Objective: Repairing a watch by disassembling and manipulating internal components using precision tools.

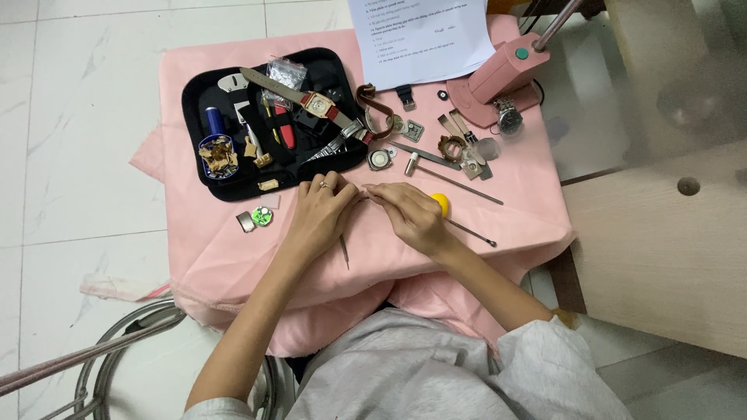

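Both hands meet at the middle of a pink cloth (498,222), fingertips pinched narrowly together over something too small to make out: the left hand (320,211), a ring on one finger, curls round slim metal tweezers (344,250) whose shaft pokes out below the palm, while the right hand (412,216) closes thumb to forefinger against the left's fingertips, apparently steadying the piece. Just beside the right hand lies a thin screwdriver (467,227) with a round yellow cap, within easy reach. Soft, creased fabric drapes the small table, likely to keep tiny parts from rolling or scratching. Beyond the knuckles sits an open black case (198,167), its pockets holding tools, with a square watch (317,103) on a red and tan strap laid across it. Loose metal parts, a small hammer (451,180) and a pink press (502,74) spread to the right, under a printed sheet (420,35).
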